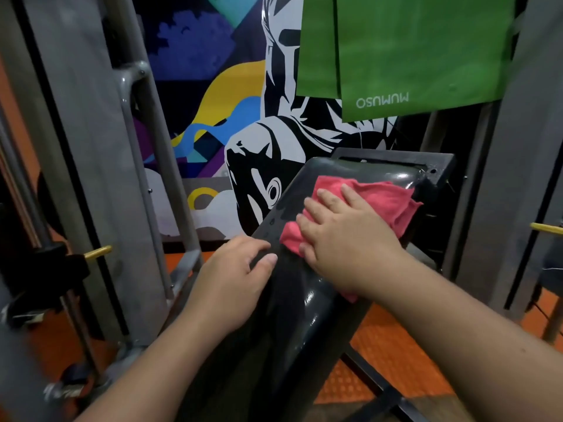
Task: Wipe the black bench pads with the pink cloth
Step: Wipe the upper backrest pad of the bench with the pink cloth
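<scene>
Right hand [344, 236] flat, fingers spread, presses pink cloth [384, 197] onto upper part of black bench pad [292, 303]; nothing gripped, palm only pins cloth so we can slide it. Left hand [234, 284] loosely curled over left edge of same pad, thumb on top; we judge it steadies tilted pad against push. Droplets and shine on pad near cloth, so surface looks wet. Cloth corner hangs past right edge. Behind pad, painted wall [231, 111] and green bag [405, 53]; orange floor [393, 357] below.
</scene>
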